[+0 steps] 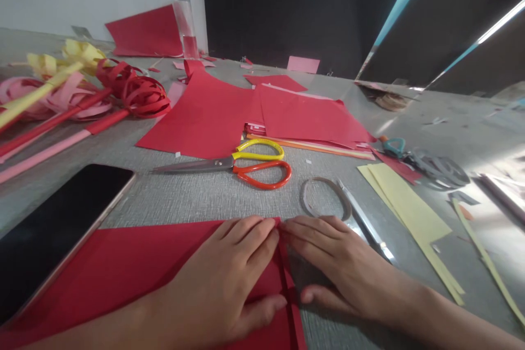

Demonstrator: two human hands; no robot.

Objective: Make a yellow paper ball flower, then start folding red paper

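A large sheet of red paper (151, 262) lies in front of me, with a narrow folded strip along its right edge. Pressed flat on it is my left hand (241, 268), fingers stretched out towards the upper right corner. My right hand (332, 262) rests just right of that edge, its fingers extended and their tips touching the paper's corner by the left fingertips. Scissors (221, 164) with one yellow and one red handle lie beyond the sheet, blades pointing left. Beyond my right hand are a roll of tape (346, 205) and a slim cutter knife (365, 219).
A black phone (65, 229) overlaps the sheet's left side. Red papers (205, 109) lie further back. Paper flowers on stems (143, 95) are at the left. Pale yellow strips (410, 213) and blue-handled scissors (394, 146) lie at the right. A clear bottle (185, 27) stands behind.
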